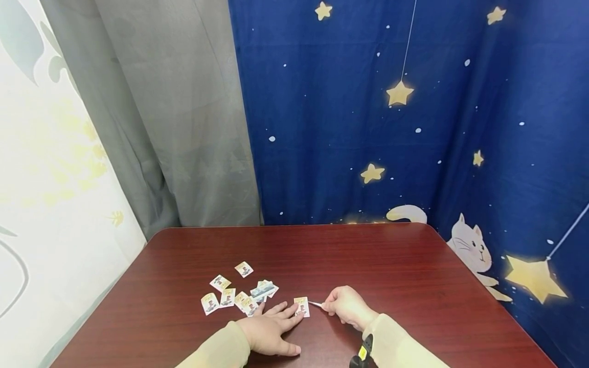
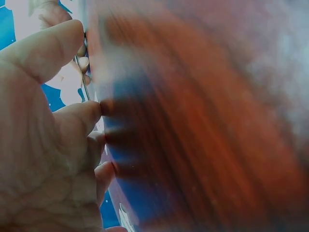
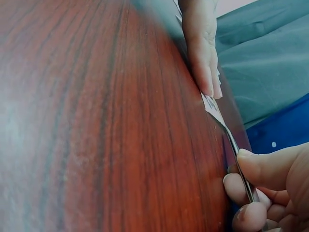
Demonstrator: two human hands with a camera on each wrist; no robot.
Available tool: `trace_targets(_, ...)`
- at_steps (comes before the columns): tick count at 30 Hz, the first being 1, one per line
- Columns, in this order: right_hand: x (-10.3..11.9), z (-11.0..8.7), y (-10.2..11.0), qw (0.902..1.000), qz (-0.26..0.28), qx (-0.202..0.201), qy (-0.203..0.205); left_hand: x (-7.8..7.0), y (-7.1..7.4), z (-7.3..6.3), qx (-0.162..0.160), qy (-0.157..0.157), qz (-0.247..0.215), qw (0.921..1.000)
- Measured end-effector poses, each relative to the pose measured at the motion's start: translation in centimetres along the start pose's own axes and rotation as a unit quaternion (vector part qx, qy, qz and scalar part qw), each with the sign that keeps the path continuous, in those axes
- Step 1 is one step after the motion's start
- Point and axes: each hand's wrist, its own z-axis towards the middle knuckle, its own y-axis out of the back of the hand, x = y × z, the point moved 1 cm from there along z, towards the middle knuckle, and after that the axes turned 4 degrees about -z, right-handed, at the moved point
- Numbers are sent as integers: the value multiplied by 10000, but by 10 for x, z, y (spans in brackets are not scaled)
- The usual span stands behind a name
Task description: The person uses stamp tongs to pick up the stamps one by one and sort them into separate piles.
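My left hand (image 1: 270, 329) lies palm down on the table with its fingers spread. Its fingertips rest on the left edge of a small postage stamp (image 1: 302, 305) with a yellowish picture and a toothed edge. From the right, my right hand (image 1: 347, 307) pinches slim metal tweezers (image 1: 315, 304) between thumb and fingers. Their tip meets the stamp's near corner in the right wrist view, where the stamp (image 3: 212, 109) lies under the left fingertips. Several more stamps (image 1: 227, 297) are scattered beyond the left hand, some overlapping, one with a bluish picture (image 1: 263, 291).
The dark red wooden table (image 1: 391, 260) has rounded far corners. One stamp (image 1: 244, 269) lies farthest back, apart from the others. Behind the table hang a grey curtain (image 1: 184, 128) and a blue curtain (image 1: 322, 128) with stars. A black strap (image 1: 361, 358) is on the right wrist.
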Motion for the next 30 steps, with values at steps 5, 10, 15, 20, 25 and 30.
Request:
trace_targets(5, -3, 1, 0, 10000, 30, -47, -66, 1, -1, 0, -87, -9, -51, 9999)
trace_targets(10, -4, 1, 5, 9999, 89, -48, -127, 1, -2, -2, -153, -36, -2, 9999)
trace_targets(15, -7, 2, 14, 9997, 74, -165, -182, 0, 0, -4, -206, -110, 74, 9997)
trace_targets(20, -12, 5, 25, 9995, 85, -250, -181, 2, 2, -8, -256, -170, 154, 9994)
trace_targets(25, -16, 8, 38, 9984, 101, -467, -289, 8, 2, -8, -740, -175, 201, 9969)
trace_targets(30, -20, 10, 50, 9967, 146, -659, -447, 18, 4, -11, -1150, -36, 161, 9932)
